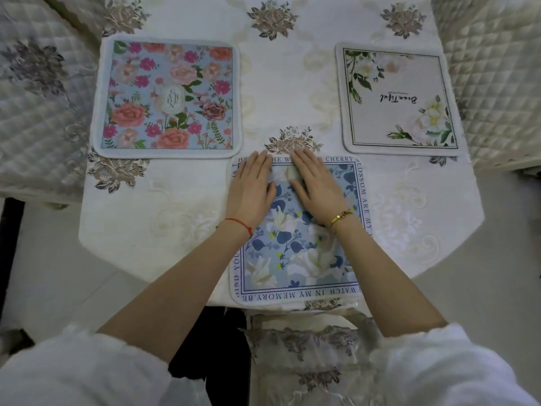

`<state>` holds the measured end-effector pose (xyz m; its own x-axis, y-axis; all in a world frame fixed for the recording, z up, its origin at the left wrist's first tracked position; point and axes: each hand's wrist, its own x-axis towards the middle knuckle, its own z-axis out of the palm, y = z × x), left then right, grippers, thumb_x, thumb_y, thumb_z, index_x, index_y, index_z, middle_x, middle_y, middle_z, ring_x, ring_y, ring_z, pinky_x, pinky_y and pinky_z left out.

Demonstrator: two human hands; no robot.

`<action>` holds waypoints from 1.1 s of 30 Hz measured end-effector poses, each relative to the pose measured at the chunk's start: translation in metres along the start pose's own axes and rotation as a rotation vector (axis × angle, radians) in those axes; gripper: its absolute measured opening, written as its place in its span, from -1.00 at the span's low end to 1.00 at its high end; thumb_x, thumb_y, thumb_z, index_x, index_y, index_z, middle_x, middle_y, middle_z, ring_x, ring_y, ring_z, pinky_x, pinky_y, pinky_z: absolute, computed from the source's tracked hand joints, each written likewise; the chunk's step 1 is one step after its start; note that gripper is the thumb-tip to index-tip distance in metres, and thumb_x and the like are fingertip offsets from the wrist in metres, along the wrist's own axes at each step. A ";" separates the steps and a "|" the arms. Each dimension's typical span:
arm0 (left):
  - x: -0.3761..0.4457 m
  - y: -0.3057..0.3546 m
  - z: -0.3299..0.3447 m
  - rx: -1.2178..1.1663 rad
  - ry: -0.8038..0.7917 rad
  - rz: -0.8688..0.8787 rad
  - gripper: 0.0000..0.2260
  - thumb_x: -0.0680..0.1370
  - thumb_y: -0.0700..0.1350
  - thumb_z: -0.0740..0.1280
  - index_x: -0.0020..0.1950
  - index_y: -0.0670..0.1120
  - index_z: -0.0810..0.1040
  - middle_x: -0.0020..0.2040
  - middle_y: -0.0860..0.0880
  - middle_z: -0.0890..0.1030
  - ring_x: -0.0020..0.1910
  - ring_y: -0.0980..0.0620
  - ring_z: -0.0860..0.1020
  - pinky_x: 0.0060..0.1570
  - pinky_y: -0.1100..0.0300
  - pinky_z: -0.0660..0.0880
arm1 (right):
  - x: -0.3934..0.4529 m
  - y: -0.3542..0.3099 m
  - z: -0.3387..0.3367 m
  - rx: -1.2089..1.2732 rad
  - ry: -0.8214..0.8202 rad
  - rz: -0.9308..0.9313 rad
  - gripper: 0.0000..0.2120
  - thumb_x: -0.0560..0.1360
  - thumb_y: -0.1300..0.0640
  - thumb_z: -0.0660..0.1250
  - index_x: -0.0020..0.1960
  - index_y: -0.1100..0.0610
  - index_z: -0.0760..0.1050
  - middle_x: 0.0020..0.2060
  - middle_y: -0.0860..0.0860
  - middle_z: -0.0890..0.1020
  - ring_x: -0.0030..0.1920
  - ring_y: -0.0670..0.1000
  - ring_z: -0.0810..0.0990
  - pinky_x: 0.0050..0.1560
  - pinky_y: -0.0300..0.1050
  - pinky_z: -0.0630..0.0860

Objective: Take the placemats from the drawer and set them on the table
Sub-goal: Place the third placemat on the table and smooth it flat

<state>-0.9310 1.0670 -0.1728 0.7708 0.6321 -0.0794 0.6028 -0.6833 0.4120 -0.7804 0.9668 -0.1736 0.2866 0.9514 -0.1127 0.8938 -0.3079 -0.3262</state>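
Three placemats lie flat on the table (181, 224), which wears a white embroidered cloth. A pink-and-red floral placemat (167, 96) sits at the far left. A cream placemat with white flowers and script (398, 98) sits at the far right. A blue-and-white floral placemat with a text border (298, 259) lies at the near edge in the middle. My left hand (251, 191) and my right hand (317, 189) rest palm down, fingers together, on the far half of the blue placemat. Neither hand grips anything. No drawer is in view.
Quilted chair covers flank the table: one at the left (35, 118) and one at the right (497, 92). A cloth-covered chair back (307, 353) stands just below the table's near edge. Pale floor tiles (52, 282) show at both lower sides.
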 end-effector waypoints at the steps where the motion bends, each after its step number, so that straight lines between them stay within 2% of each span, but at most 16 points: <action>1: -0.002 -0.002 0.002 0.000 0.008 -0.006 -0.51 0.65 -0.02 0.09 0.55 -0.14 0.11 0.57 -0.07 0.14 0.56 0.00 0.05 0.55 0.08 -0.03 | -0.003 0.005 0.000 -0.001 0.002 -0.007 -0.46 0.65 -0.04 0.06 0.56 0.12 0.04 0.55 0.02 0.12 0.55 0.00 0.02 0.55 -0.10 -0.10; 6: -0.013 -0.020 -0.003 0.007 0.032 -0.025 -0.44 0.64 0.10 0.11 0.55 -0.16 0.11 0.57 -0.09 0.15 0.56 -0.02 0.08 0.54 0.07 0.04 | -0.032 0.044 -0.013 0.017 0.015 0.096 -0.46 0.64 -0.12 0.03 0.56 0.04 0.04 0.55 -0.05 0.12 0.55 -0.05 0.01 0.55 -0.08 -0.01; 9: -0.020 -0.031 -0.011 -0.002 0.045 -0.066 -0.39 0.61 0.14 0.16 0.53 -0.20 0.15 0.55 -0.12 0.20 0.54 -0.05 0.13 0.53 0.06 0.08 | -0.049 0.067 -0.023 0.040 0.041 0.166 -0.45 0.63 -0.08 0.09 0.55 0.08 0.08 0.54 0.00 0.16 0.55 -0.01 0.05 0.55 -0.02 0.03; 13: -0.032 -0.030 -0.016 0.031 0.042 -0.119 -0.38 0.62 0.12 0.16 0.53 -0.24 0.13 0.55 -0.17 0.17 0.55 -0.11 0.10 0.54 0.04 0.05 | -0.059 0.069 -0.029 0.076 0.100 0.260 -0.46 0.62 0.01 0.16 0.53 0.17 0.14 0.52 0.08 0.22 0.54 0.06 0.09 0.53 0.05 0.09; 17: -0.043 -0.003 -0.012 -0.001 0.027 -0.001 -0.44 0.63 0.01 0.18 0.53 -0.23 0.13 0.55 -0.18 0.17 0.55 -0.12 0.07 0.53 0.00 0.06 | -0.059 0.033 -0.021 0.088 0.090 0.159 -0.47 0.63 -0.02 0.12 0.53 0.15 0.13 0.52 0.07 0.20 0.54 0.05 0.06 0.55 0.00 0.03; 21: -0.048 0.015 0.004 0.029 -0.059 0.010 -0.43 0.65 0.05 0.07 0.57 -0.18 -0.01 0.58 -0.11 0.05 0.57 -0.05 -0.04 0.54 0.06 -0.01 | -0.058 0.003 -0.003 0.060 -0.013 0.016 -0.46 0.64 -0.03 0.09 0.55 0.13 0.07 0.54 0.03 0.15 0.55 0.01 0.02 0.55 0.00 0.04; 27: -0.057 -0.002 0.006 0.115 -0.077 -0.025 -0.38 0.65 0.15 0.02 0.57 -0.19 -0.04 0.59 -0.12 0.00 0.57 -0.02 -0.04 0.55 0.09 -0.03 | -0.076 0.022 -0.004 0.068 -0.011 0.058 -0.47 0.65 -0.03 0.07 0.55 0.10 0.05 0.55 -0.01 0.11 0.55 -0.05 0.00 0.55 -0.04 0.02; 33: -0.079 -0.023 -0.007 0.088 -0.069 -0.060 -0.40 0.65 0.12 0.07 0.56 -0.20 0.02 0.58 -0.11 0.06 0.57 -0.03 0.01 0.55 0.09 -0.01 | -0.106 0.046 -0.015 0.085 0.023 0.174 -0.49 0.64 0.04 0.10 0.55 0.12 0.09 0.54 0.01 0.15 0.55 -0.04 0.05 0.54 -0.06 0.04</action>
<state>-1.0070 1.0349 -0.1697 0.7431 0.6485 -0.1650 0.6620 -0.6762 0.3233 -0.7642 0.8520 -0.1626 0.4431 0.8832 -0.1536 0.7979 -0.4666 -0.3816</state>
